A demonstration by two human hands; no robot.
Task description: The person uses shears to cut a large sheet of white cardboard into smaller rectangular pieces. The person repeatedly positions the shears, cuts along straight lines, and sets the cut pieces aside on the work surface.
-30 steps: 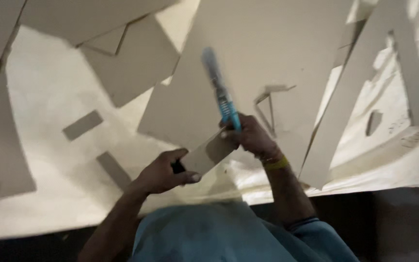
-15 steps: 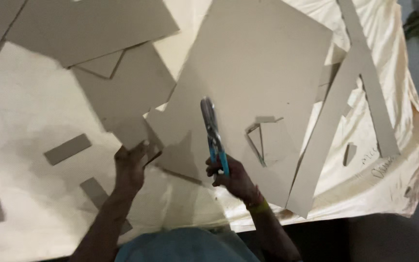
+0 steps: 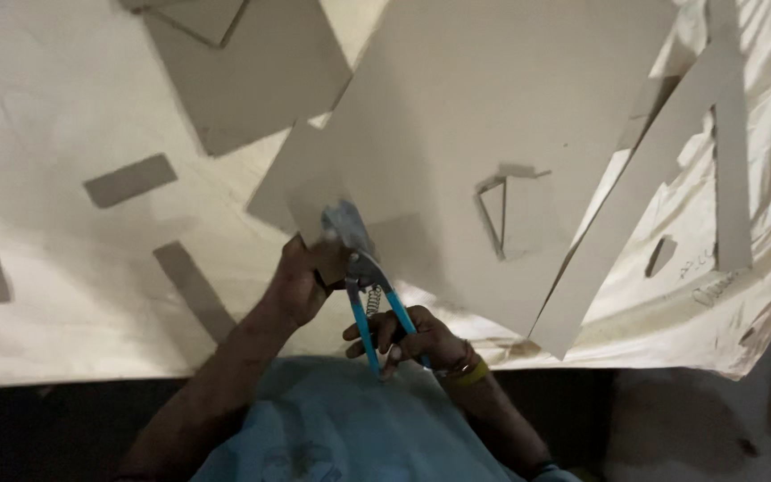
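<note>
My right hand (image 3: 412,341) grips the blue handles of a pair of snips (image 3: 363,281), whose blurred metal jaws point up at a small grey cardboard piece (image 3: 327,203). My left hand (image 3: 301,278) holds that piece by its lower edge, just left of the jaws. Behind them lies a large grey cardboard sheet (image 3: 493,116) with a triangular cut-out (image 3: 506,210).
Everything rests on a cream cloth (image 3: 55,295) spread on the floor. Grey offcuts lie around: a small rectangle (image 3: 129,180), a narrow strip (image 3: 194,290), a big sheet (image 3: 243,71) at top, long strips (image 3: 635,196) at right. The cloth's edge meets dark floor (image 3: 671,428) below.
My view has swung and moved closer. My hands came together: the snips swung from upright over the large sheet down to the small piece held in my left hand.
</note>
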